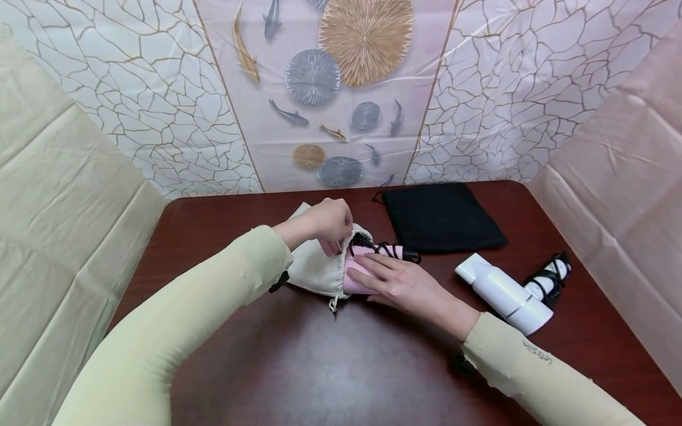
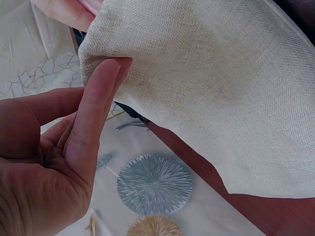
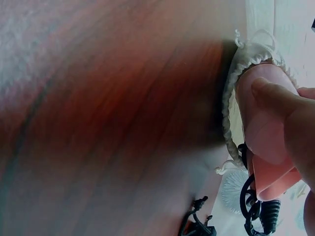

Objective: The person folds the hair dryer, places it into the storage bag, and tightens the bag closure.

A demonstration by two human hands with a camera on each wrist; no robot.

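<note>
A beige drawstring bag lies mid-table, its mouth facing right. Part of a pink hair dryer is inside the mouth; its handle, wound with black cord, sticks out. My left hand pinches the bag's cloth near the upper rim; the left wrist view shows thumb and finger on a fold of the fabric. My right hand grips the dryer's pink body from the right, thumb along its side in the right wrist view. The dryer's front end is hidden in the bag.
A white hair dryer with a black cord wound round its handle lies at the right. Behind it, a black drawstring bag lies flat near the table's back edge. Patterned cloth walls surround the dark red-brown table.
</note>
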